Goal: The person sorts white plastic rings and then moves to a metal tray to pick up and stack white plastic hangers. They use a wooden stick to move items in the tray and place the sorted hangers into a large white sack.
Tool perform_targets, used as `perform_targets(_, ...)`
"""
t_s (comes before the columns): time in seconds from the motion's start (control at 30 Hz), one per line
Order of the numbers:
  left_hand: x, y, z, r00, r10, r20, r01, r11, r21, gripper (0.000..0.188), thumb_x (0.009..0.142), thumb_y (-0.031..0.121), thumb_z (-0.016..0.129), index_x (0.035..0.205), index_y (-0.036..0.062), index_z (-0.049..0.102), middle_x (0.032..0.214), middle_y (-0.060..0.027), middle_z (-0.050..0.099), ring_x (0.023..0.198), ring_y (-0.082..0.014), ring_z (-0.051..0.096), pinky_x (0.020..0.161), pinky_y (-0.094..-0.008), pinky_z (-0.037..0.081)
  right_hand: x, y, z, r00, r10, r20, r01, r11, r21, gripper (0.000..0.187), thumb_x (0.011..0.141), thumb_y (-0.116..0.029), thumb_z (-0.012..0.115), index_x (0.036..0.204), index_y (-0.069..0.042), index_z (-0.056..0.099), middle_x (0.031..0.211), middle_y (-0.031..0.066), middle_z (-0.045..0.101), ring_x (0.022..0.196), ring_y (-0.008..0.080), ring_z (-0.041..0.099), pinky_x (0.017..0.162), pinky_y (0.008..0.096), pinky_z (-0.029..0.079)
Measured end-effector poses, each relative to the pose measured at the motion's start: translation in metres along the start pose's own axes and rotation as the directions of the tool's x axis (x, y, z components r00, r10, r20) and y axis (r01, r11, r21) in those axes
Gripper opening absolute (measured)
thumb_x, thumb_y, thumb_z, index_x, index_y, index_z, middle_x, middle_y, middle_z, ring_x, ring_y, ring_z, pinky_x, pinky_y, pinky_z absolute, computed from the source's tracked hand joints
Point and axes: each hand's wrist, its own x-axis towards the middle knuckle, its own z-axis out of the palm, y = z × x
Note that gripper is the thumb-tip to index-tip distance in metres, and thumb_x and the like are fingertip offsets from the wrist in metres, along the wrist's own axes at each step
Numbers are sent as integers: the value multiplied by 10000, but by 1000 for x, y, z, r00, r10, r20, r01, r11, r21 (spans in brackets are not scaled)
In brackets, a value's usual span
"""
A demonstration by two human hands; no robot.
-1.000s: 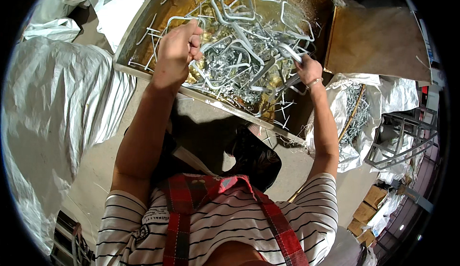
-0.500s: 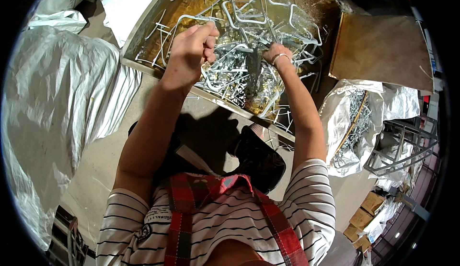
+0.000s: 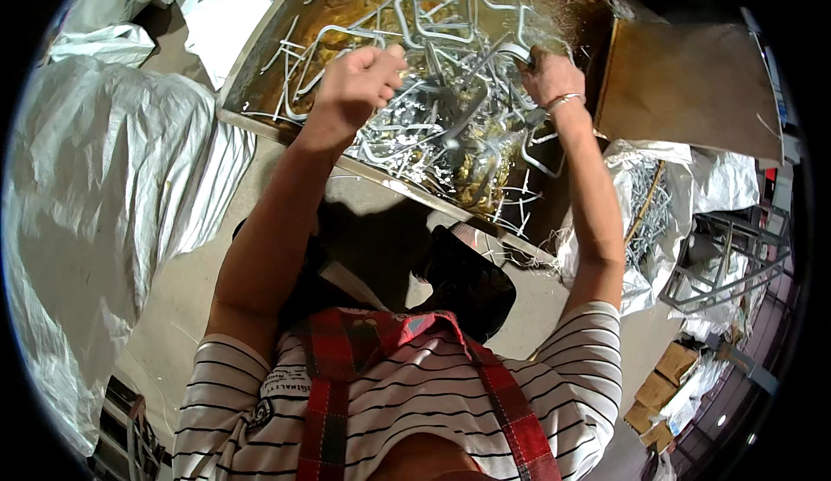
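A wide metal tray (image 3: 389, 180) holds a tangled heap of bent metal rods (image 3: 407, 130) in shiny, wet-looking yellowish liquid. My left hand (image 3: 357, 87) is closed above the heap's left side, its fingers curled in; whether anything small is in them I cannot make out. At the tray's right side my right hand (image 3: 554, 80), with a bracelet on its wrist, is closed on a curved grey metal rod (image 3: 514, 51) that reaches leftward over the heap. Blurred grey rods (image 3: 467, 109) lie between my hands. Larger bent frame-like rods (image 3: 446, 5) are at the far side.
White plastic sheeting (image 3: 95, 213) covers the left side. At right stand a brownish board (image 3: 692, 91) and an open white sack (image 3: 647, 217) of small metal pieces. Farther right are a metal frame (image 3: 727, 264) and cardboard boxes (image 3: 662, 386). A black object (image 3: 467, 290) is below the tray.
My right hand has moved right and slightly away from me, from the heap's middle to the tray's right side, with rods shifting. My left hand has moved slightly right.
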Motion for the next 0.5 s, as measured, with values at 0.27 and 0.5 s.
perform_targets(0.27,-7,3,58,977,4,214,-92,912,400,645,702,210,728,1251,48,430,1238,-176,460,1134,-260,463,974,-415,371,-60,-61,-90,952,-305,-33,307,940,148,281,786,-385,612,849,-113,581,747,119,640,699,266,634,609,379,501)
perform_targets(0.5,20,-35,41,968,40,-246,-4,989,147,311,867,332,517,876,52,651,651,-73,624,581,-139,517,597,-269,422,-49,8,-9,979,190,-74,21,263,964,727,720,-503,663,1189,22,484,1091,161,582,968,219,572,814,304,475)
